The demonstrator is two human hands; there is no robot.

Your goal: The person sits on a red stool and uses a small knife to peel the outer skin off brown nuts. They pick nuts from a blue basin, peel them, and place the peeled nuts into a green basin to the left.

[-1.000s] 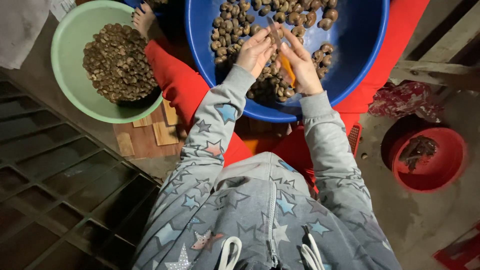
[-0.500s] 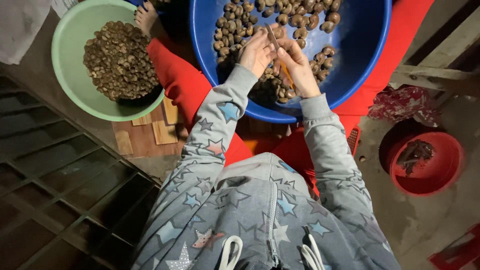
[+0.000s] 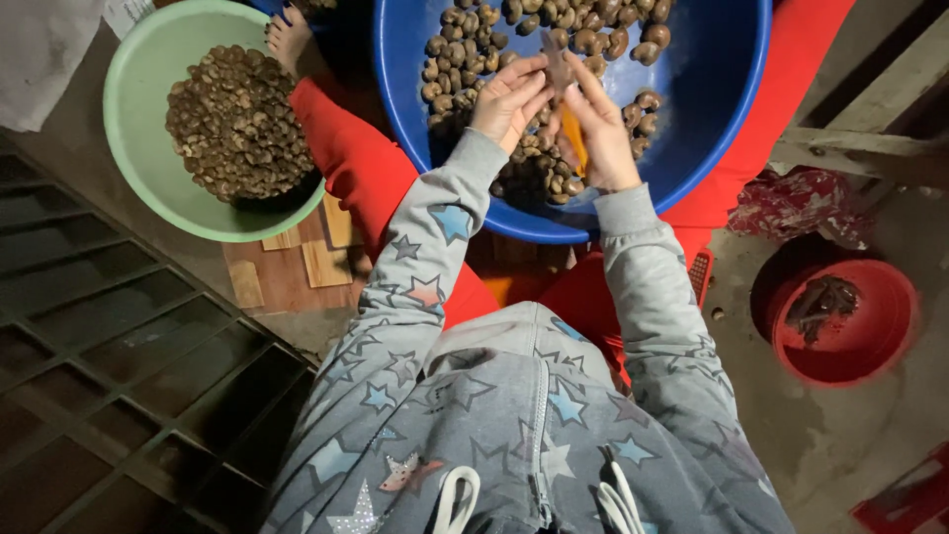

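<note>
Item: our left hand (image 3: 506, 99) and right hand (image 3: 596, 133) pinch one brown kidney-shaped nut (image 3: 556, 61) over the blue plastic basin (image 3: 732, 119); we keep fingertips clamped, orange-handled tool (image 3: 575, 148) steady beneath.

Both hands meet over the blue basin (image 3: 712, 129), where brown nuts (image 3: 603, 30) crowd the far side and bare blue wall lies open to the right. Left, past a red-clad leg (image 3: 366, 158), stands a green bowl (image 3: 133, 138) heaped with shells; right, a red bucket (image 3: 870, 336) stands on open floor (image 3: 791, 435).
</note>
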